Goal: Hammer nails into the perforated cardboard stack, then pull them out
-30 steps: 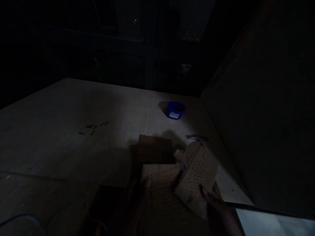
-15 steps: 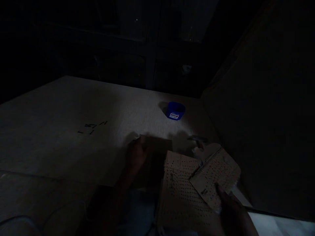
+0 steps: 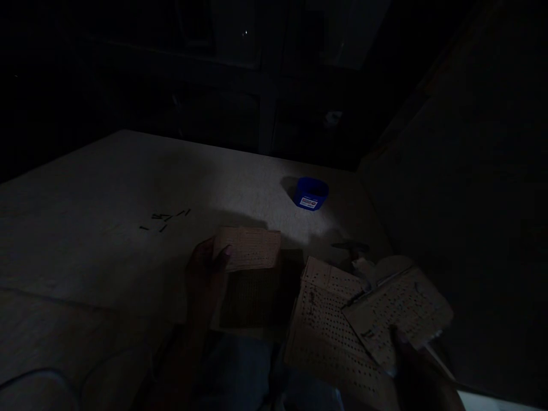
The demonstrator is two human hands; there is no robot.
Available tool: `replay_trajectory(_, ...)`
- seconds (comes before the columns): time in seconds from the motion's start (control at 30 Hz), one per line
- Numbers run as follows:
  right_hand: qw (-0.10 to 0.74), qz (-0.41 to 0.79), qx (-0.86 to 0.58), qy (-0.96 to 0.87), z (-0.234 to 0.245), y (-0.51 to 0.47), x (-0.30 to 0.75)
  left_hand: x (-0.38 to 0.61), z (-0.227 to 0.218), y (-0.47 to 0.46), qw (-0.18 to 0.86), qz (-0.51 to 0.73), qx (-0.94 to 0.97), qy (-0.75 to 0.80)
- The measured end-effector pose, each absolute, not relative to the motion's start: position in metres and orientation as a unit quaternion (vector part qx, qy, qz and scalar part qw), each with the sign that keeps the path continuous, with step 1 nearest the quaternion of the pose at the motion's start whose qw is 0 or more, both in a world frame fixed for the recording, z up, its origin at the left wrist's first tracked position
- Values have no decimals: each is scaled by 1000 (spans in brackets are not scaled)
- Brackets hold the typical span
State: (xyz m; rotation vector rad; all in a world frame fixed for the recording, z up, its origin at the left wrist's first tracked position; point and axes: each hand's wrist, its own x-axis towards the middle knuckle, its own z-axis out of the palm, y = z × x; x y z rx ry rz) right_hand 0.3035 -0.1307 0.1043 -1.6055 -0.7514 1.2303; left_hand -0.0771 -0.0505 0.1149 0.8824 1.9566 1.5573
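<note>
My left hand (image 3: 208,271) grips a small rectangular cardboard piece (image 3: 252,249) by its left end, thumb on the face, held above the table. My right hand (image 3: 422,371) pinches another cardboard piece (image 3: 398,311), marked with many small holes or dots, thumb on top. That piece overlaps a larger punched cardboard sheet (image 3: 325,319) full of rows of dark holes, near my lap. Beneath the left piece is a dark flat area, either a sheet or shadow; I cannot tell which.
A blue plastic tub (image 3: 311,194) with a white label stands on the pale table (image 3: 240,177). Several small dark nail-like pieces (image 3: 161,217) lie at left. A hammer-like tool (image 3: 351,246) rests behind the cardboard on the right. A dark wall (image 3: 462,228) borders the right side.
My left hand has moved left and toward me, and the small cardboard piece's lit face now shows in it. My right hand with its cardboard has shifted slightly right in view.
</note>
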Motion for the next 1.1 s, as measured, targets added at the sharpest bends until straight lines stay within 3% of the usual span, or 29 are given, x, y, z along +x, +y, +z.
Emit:
replay_trajectory(0.17, 465, 557, -663, -185, 109, -114, 283, -93, 142, -79, 233, 619, 232, 713)
replay_trajectory(0.4, 482, 615, -575, -243, 112, -92, 231, -101, 168, -102, 201, 653, 190, 705)
replay_trajectory(0.57, 432, 685, -539, -231, 108, -85, 200, -100, 177, -110, 217, 673, 186, 682)
replay_trajectory(1.1, 412, 710, -485, -302, 112, -52, 154, -95, 139, -93, 301, 602, 211, 709)
